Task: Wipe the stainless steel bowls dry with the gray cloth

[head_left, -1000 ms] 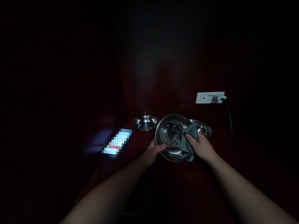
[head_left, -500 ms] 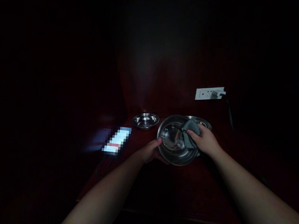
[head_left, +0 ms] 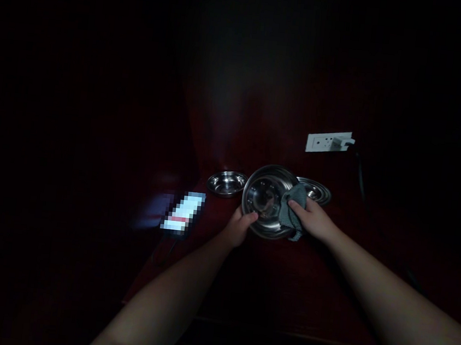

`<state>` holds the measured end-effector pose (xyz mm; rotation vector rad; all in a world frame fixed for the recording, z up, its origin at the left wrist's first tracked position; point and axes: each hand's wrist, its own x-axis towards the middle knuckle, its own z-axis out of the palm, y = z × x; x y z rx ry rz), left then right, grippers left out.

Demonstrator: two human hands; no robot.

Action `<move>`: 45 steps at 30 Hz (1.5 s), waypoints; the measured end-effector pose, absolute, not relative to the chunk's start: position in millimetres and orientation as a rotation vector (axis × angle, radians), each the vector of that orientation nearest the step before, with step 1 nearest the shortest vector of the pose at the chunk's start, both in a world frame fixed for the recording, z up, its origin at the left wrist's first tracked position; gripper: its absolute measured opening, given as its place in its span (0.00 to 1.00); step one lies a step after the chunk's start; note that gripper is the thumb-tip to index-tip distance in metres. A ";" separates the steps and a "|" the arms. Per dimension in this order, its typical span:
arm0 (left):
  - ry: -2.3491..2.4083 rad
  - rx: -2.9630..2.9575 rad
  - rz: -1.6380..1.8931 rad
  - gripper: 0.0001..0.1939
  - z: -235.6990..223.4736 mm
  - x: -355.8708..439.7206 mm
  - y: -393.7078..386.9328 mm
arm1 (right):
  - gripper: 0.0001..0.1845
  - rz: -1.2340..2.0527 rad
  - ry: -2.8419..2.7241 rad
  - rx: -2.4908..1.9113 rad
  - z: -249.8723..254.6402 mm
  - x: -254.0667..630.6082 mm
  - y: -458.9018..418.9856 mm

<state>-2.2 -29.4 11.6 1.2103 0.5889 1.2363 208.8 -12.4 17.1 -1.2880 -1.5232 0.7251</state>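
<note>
The scene is very dark. My left hand (head_left: pixel 239 227) grips the lower left rim of a round steel plate (head_left: pixel 264 198), tilted up toward me above a dark red wooden table (head_left: pixel 284 288). My right hand (head_left: pixel 312 219) is closed on a grey cloth (head_left: pixel 292 212) and presses it against the plate's right inner side. A small steel bowl (head_left: pixel 226 183) rests on the table to the left of the plate. Behind my right hand lies another steel plate (head_left: pixel 316 190), partly hidden.
A glowing phone screen (head_left: pixel 183 213) lies on the table's left part. A white wall socket (head_left: pixel 327 142) with a plug and a dark cable (head_left: pixel 360 172) is on the back wall at the right. The table's front edge runs below my forearms.
The plate has tipped up more toward me and sits a little higher. My right hand with the cloth has slid from the upper right rim down to the right side.
</note>
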 end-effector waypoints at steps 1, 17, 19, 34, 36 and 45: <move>0.600 1.207 1.266 0.27 11.2 -2.6 -28.7 | 0.13 0.745 -1.536 -1.270 16.7 207.5 -13.3; 0.544 1.331 1.319 0.29 14.8 -4.5 -29.2 | 0.17 0.620 -1.664 -1.334 19.1 205.7 -15.9; 0.525 1.326 1.312 0.30 14.2 -4.2 -28.6 | 0.17 0.607 -1.659 -1.338 19.6 205.7 -15.6; 0.577 1.374 1.332 0.30 19.5 -5.6 -31.1 | 0.14 0.564 -1.662 -1.321 25.1 201.8 -21.4; 0.570 1.400 1.338 0.30 19.6 -5.9 -30.8 | 0.15 0.558 -1.666 -1.314 25.2 201.8 -21.4; 0.488 1.509 1.349 0.32 14.9 -4.9 -26.9 | 0.17 0.456 -1.650 -1.359 27.6 205.0 -20.9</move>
